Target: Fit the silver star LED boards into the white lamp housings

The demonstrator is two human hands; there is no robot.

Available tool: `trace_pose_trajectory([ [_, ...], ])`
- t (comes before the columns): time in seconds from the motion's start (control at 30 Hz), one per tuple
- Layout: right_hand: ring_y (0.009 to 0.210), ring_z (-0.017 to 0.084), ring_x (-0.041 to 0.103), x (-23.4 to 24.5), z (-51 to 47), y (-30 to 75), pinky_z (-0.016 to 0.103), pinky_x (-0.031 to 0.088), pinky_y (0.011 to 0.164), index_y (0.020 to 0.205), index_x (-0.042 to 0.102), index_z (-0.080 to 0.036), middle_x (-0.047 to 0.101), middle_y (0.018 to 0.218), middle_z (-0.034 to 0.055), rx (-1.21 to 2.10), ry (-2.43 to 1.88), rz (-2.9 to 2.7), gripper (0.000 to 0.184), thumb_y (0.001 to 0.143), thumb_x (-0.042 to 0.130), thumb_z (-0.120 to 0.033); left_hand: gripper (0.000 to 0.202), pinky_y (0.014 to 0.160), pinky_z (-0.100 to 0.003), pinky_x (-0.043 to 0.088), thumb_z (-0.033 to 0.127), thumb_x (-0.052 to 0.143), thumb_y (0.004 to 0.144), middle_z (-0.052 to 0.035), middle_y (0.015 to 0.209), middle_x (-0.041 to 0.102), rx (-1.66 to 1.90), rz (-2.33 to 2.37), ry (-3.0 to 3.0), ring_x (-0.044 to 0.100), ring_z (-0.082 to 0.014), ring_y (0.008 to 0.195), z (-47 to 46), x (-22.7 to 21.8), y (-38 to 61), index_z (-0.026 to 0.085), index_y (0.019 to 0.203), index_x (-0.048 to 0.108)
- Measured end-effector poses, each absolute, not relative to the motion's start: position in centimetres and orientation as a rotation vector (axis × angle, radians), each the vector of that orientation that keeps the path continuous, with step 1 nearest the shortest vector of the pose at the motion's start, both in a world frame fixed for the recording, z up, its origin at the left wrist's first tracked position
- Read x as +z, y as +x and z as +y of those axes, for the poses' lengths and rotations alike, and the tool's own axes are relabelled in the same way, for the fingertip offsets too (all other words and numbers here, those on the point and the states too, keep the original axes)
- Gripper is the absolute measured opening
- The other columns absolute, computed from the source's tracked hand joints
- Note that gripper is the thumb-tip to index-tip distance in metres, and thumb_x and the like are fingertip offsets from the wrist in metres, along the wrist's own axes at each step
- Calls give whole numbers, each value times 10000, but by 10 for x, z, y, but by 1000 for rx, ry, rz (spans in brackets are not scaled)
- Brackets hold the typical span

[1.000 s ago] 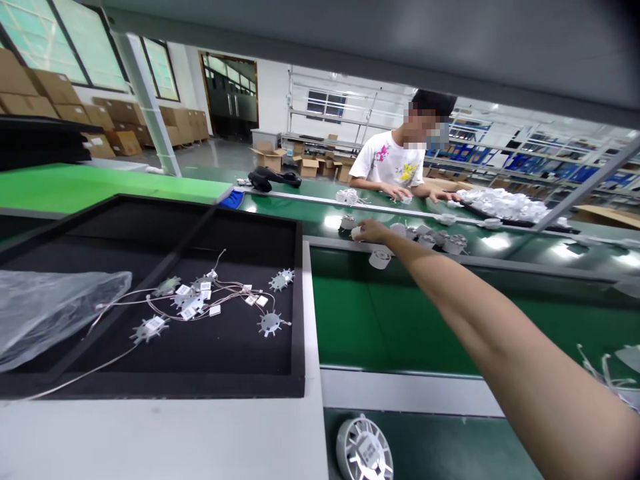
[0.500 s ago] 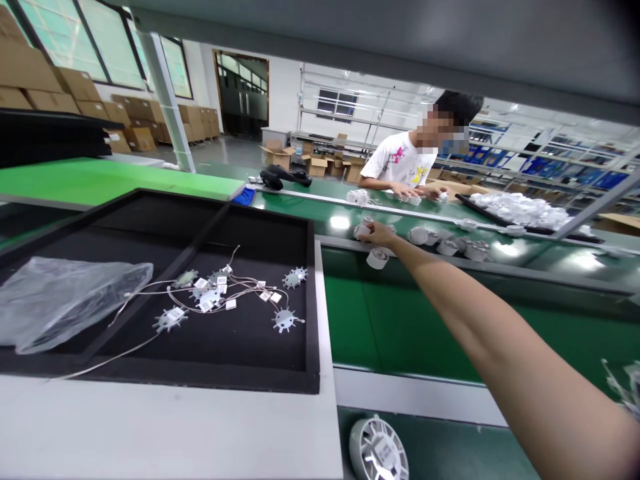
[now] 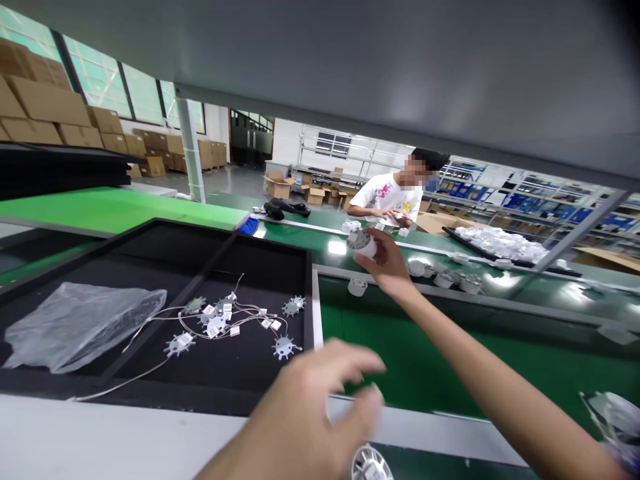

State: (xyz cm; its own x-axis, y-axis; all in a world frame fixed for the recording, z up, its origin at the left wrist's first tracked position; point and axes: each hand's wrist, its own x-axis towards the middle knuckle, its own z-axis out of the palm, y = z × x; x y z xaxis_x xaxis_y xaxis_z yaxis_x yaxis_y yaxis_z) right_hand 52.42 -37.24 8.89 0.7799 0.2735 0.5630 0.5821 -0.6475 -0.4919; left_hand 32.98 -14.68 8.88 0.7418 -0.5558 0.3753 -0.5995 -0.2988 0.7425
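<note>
My right hand (image 3: 384, 263) grips a round white housing (image 3: 362, 244) by its side, held up over the near edge of the conveyor. Below it, another white housing (image 3: 357, 287) sits at that edge. In the foreground my left hand (image 3: 325, 400), blurred by motion, has its thumb and fingers apart with nothing between them. Just under the left hand, a round white finned fixture (image 3: 371, 465) is partly cut off by the frame's bottom. Left of the hands, a black tray (image 3: 225, 383) bears several gear-shaped metal plates (image 3: 283, 347) with thin wires and small white labels.
A crumpled clear plastic bag (image 3: 85, 327) lies in the tray. More white housings (image 3: 453, 277) stand along the green conveyor (image 3: 530, 277). Across it, a co-worker (image 3: 395, 193) handles small parts beside a heap of white pieces (image 3: 500, 245). A grey shelf (image 3: 400, 73) hangs overhead.
My right hand has lifted the white housing off the conveyor edge and drawn it nearer. My left hand has come into view from below. The camera view has tilted up somewhat.
</note>
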Motion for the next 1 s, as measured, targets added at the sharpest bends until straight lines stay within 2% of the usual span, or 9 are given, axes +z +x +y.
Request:
trace_pose_trajectory([
  [0.07, 1294, 302, 540, 90, -361, 472, 463, 513, 1010, 1539, 124, -283, 453, 1457, 167, -635, -2233, -662, 682, 981, 466, -475, 434, 882, -381, 554, 485, 505, 1004, -134, 1282, 632, -119, -366, 1599, 638, -271, 1130, -143, 89, 347, 246, 1365, 528],
  [0.17, 1266, 297, 553, 87, -341, 406, 457, 540, 964, 1412, 271, -374, 510, 1362, 129, -810, -2111, -921, 559, 948, 580, -415, 655, 959, -449, 535, 533, 665, 903, -151, 1402, 564, -320, -124, 1054, 562, -333, 1271, -144, 88, 353, 238, 1441, 436],
  [0.3, 1227, 285, 604, 86, -320, 371, 464, 530, 974, 1376, 277, -364, 609, 1270, 104, -898, -2142, -1091, 564, 935, 629, -361, 648, 942, -412, 546, 527, 742, 847, -116, 1278, 657, -354, -257, 848, 641, -313, 1162, -146, 88, 342, 227, 1378, 524],
  [0.4, 1212, 245, 625, 90, -320, 370, 418, 512, 993, 1356, 369, -321, 631, 1307, 93, -945, -2011, -1227, 559, 900, 685, -249, 566, 901, -342, 568, 441, 770, 846, -70, 1210, 681, -344, -274, 878, 686, -253, 1070, -144, 89, 338, 276, 1350, 570],
  [0.53, 1242, 236, 603, 100, -333, 371, 409, 499, 1033, 1330, 463, -266, 618, 1336, 99, -510, -1766, -1102, 485, 894, 672, -225, 632, 791, -307, 614, 383, 822, 806, -57, 1195, 665, -318, -323, 948, 697, -236, 1011, -141, 88, 341, 322, 1376, 555],
  [0.6, 1163, 223, 635, 106, -338, 371, 389, 519, 994, 1223, 581, -240, 665, 1235, 78, -269, -1703, -865, 287, 953, 618, -328, 707, 766, -302, 621, 366, 854, 772, -55, 1211, 656, -272, -354, 1044, 686, -232, 1006, -142, 86, 343, 327, 1401, 533],
  [0.7, 1046, 210, 653, 115, -339, 370, 361, 528, 921, 1041, 701, -206, 698, 1114, 64, -41, -1678, -722, 282, 937, 637, -460, 787, 848, -252, 583, 348, 874, 753, -40, 1255, 658, -232, -339, 1231, 661, -200, 1056, -146, 86, 343, 323, 1439, 490],
  [0.87, 967, 166, 632, 120, -334, 369, 302, 500, 844, 816, 740, -196, 676, 1036, 37, -34, -1666, -617, 160, 828, 779, -351, 770, 877, -209, 533, 372, 820, 814, 20, 1422, 558, -280, -383, 1391, 614, -181, 1154, -151, 85, 340, 414, 1471, 421],
  [1.0, 916, 149, 609, 119, -336, 370, 293, 488, 821, 733, 730, -183, 645, 946, 35, -63, -1654, -624, 180, 843, 762, -322, 745, 896, -256, 520, 414, 795, 827, -8, 1306, 611, -302, -409, 1441, 606, -196, 1118, -151, 82, 339, 366, 1470, 421],
])
